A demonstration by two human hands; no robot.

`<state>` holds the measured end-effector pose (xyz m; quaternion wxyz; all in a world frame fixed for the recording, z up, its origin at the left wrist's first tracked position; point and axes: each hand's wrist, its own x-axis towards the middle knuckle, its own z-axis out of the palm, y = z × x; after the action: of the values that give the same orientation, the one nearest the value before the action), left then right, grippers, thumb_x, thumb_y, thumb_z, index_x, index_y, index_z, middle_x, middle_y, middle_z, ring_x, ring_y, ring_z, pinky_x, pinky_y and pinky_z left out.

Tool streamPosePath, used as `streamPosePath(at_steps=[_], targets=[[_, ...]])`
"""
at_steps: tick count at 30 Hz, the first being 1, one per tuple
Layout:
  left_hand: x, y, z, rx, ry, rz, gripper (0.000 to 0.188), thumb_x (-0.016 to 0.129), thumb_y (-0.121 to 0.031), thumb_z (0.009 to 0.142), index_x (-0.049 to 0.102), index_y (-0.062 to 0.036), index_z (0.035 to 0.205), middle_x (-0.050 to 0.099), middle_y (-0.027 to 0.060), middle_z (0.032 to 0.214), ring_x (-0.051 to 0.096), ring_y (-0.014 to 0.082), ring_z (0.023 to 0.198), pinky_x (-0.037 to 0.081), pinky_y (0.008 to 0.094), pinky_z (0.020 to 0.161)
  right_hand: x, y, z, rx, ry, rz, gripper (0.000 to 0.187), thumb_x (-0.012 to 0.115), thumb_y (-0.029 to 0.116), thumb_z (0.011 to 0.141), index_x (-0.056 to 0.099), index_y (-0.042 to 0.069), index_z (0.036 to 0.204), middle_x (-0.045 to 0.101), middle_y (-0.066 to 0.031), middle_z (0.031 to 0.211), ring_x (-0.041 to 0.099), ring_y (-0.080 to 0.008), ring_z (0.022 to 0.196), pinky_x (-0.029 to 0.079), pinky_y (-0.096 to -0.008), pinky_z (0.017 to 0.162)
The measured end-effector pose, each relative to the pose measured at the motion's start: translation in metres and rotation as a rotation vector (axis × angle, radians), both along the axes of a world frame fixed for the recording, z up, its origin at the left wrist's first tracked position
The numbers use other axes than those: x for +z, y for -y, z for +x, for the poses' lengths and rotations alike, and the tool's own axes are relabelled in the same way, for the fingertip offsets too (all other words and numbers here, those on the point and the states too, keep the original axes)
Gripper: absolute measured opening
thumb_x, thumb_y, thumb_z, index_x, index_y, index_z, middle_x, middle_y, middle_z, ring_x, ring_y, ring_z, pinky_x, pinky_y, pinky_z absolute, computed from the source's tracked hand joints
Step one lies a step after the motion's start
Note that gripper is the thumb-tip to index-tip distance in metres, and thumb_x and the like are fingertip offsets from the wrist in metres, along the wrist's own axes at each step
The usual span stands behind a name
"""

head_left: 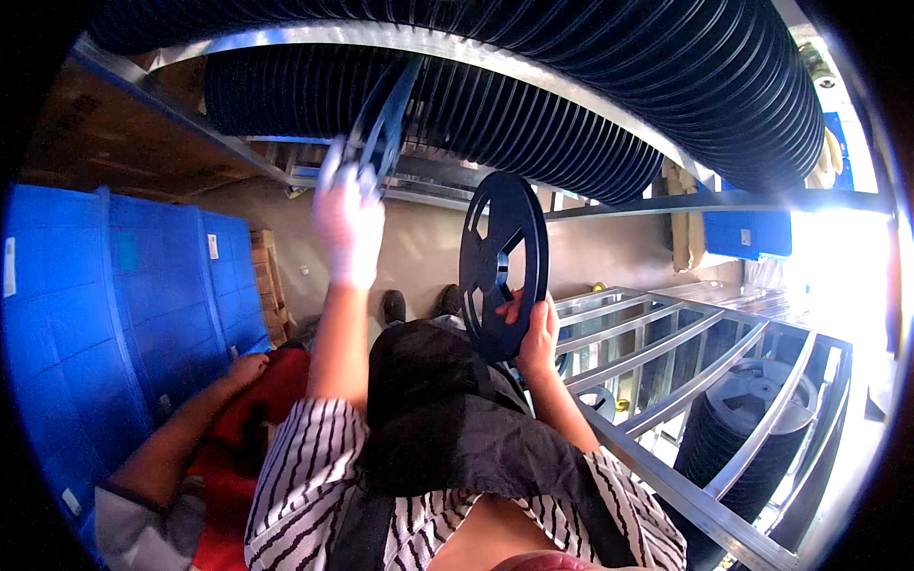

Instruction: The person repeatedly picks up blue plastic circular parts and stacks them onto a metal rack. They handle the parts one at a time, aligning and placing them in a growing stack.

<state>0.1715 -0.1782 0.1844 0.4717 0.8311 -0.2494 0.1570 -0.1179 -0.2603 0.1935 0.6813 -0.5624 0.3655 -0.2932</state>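
My left hand (349, 224), in a white glove, reaches up and forward and is smeared by motion. Its fingers close on the lower edge of a dark plastic reel (388, 119), which is tilted and seen nearly edge-on in front of a row of similar reels (276, 95). My bare right hand (539, 338) grips another black reel (533, 224) by its lower rim. That reel stands upright before my body, with a spoked disc and open windows; some fingers show through a window.
Metal rails (428, 38) carry long rows of black reels (609, 57) overhead. At right stands a metal rack (666, 409) with stacked reels (738, 428) below its bars. Blue boxes (143, 295) line the left, beside a wooden pallet (268, 285). A co-worker's arm (176, 433) is close at my left.
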Motion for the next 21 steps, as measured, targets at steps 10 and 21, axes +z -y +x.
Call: streamPosePath(at_steps=[10,21], targets=[[0.075,-0.193,0.032,-0.6,-0.574,0.012,0.041,0.069,-0.036,0.082,0.07,0.0031,0.091,0.068,0.0137,0.104,0.063,0.0242,0.095,0.046,0.0327,0.086,-0.011,0.02,0.037,-0.013,-0.089,0.145,0.03,0.071,0.02,0.085,0.055,0.008,0.107,0.057,-0.0008,0.088,0.057,-0.0138,0.083,0.045,-0.0286,0.079],[-0.07,-0.085,0.092,-0.878,-1.043,-0.268,0.029,0.063,-0.03,0.087,0.07,-0.0018,0.092,0.068,0.0028,0.088,0.061,0.0126,0.085,0.044,0.0259,0.083,0.014,0.003,-0.001,0.294,0.067,0.519,0.051,0.069,0.032,0.086,0.057,-0.002,0.122,0.065,-0.0183,0.116,0.065,-0.0236,0.102,0.051,-0.0368,0.092]])
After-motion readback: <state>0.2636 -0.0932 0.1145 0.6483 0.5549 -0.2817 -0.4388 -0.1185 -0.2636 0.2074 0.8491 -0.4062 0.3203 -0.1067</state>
